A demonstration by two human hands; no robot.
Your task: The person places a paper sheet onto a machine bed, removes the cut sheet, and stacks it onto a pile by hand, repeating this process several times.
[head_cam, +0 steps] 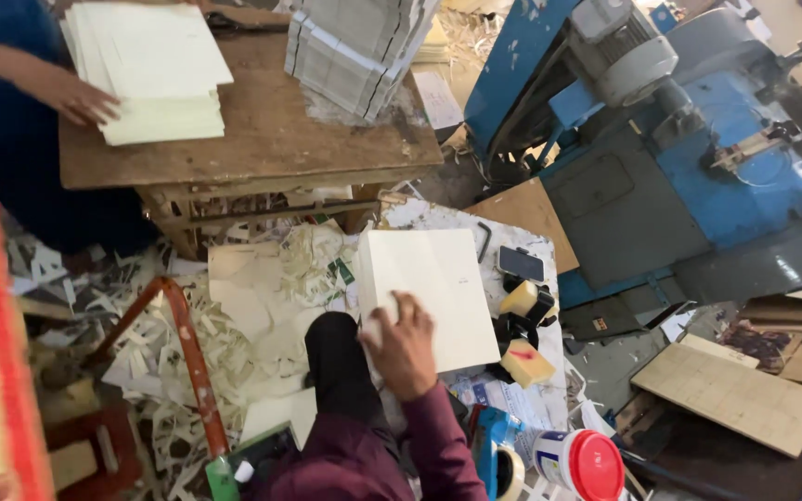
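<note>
Landmark: stack of white sheets point(433, 292), squared up, lying flat on a cluttered low bench point(420, 215) below the wooden table.

Right hand point(404, 348): at the near left corner of the stack, palm down, back of hand to the camera. The fingers are spread a little and curl over the stack's near edge, pressing on the top sheet. The forearm in a maroon sleeve point(429, 436) runs up from below the stack, wrist slightly bent.

Left hand: not seen.

Phone point(521, 263): dark, flat, just right of the stack's far right corner.

Yellow blocks point(523, 299): two, with black clips between them, just right of the stack's right edge; the nearer one carries a red mark.

Tub with red lid point(579, 461): white, on its side, below and right of the stack.

Blue tape dispenser point(494, 445): below the stack, beside the tub.

Paper offcuts point(262, 315): heaped on the floor left of the stack.

Wooden table point(262, 130): above the stack, bearing a cream pile of sheets point(155, 70) and a strapped grey bundle point(355, 46).

Another person's hand point(76, 97): rests on the cream pile's left edge, well apart from the stack.

Blue machine point(670, 139): above and right of the stack.
</note>
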